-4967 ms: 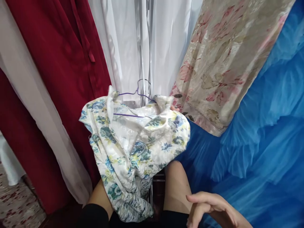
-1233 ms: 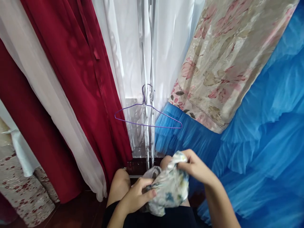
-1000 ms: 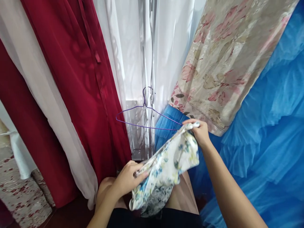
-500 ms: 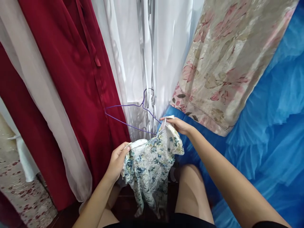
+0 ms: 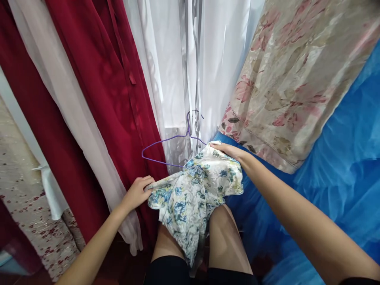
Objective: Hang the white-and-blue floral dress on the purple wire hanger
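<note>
A white floral garment (image 5: pixel 190 202) with blue and yellow flowers is stretched between my hands, its lower part hanging down over my knees. My left hand (image 5: pixel 139 192) grips one short sleeve or edge of it. At its upper right corner my right hand (image 5: pixel 227 150) is closed on the cloth. A purple wire hanger (image 5: pixel 160 140) stands upright behind the garment; its left end is bare, while its right end disappears behind or into the cloth near my right hand. Whether my right fingers also pinch the wire is hidden.
Dark red fabric (image 5: pixel 118 107) and a pale sheer panel (image 5: pixel 71 87) hang at left. White cloth (image 5: pixel 166 71) with grey straps (image 5: pixel 190 59) hangs ahead. A beige floral garment (image 5: pixel 276 99) and blue ruffled fabric (image 5: pixel 335 170) are at right.
The garment has been spread wider and its printed face turned flatter toward me. My left hand has moved slightly left and the right hand slightly right. The view has shifted, moving the hanger rightward.
</note>
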{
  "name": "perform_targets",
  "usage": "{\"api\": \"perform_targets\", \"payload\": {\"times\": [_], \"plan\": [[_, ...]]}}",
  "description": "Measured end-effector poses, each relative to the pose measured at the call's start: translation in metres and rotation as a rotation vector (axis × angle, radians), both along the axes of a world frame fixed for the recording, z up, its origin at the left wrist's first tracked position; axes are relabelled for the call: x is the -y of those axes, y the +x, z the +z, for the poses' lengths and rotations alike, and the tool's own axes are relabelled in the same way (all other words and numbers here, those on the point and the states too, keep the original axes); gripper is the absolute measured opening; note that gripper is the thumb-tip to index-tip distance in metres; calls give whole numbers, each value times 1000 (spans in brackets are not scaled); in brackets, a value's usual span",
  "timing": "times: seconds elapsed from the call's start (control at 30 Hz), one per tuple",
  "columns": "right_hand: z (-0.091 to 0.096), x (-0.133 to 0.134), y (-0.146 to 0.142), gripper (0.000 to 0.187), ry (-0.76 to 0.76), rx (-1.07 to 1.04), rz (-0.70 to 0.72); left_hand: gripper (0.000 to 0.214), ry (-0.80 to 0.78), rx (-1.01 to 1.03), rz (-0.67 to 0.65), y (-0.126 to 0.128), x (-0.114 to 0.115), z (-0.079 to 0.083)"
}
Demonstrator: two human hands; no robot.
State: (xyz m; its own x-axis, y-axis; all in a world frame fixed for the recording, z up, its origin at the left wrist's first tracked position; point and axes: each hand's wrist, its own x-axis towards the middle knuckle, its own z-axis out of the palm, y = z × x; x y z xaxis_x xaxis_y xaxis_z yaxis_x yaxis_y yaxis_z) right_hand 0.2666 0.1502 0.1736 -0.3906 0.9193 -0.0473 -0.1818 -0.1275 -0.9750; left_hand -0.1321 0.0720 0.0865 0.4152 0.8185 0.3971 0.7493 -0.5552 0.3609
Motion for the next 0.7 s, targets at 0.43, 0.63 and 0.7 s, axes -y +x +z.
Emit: {"api": "perform_targets", "payload": {"times": [0.43,0.63,0.7], "plan": [[-2,16,-4,23,-186,-79,56,41,113,505,50,17,-103,106],[-50,28,22,32,-153,-179,-54,30,222,502,472,20,-93,98],[-68,36,33,43,-56,-174,-165,25,155,477,448,22,-87,98]]}}
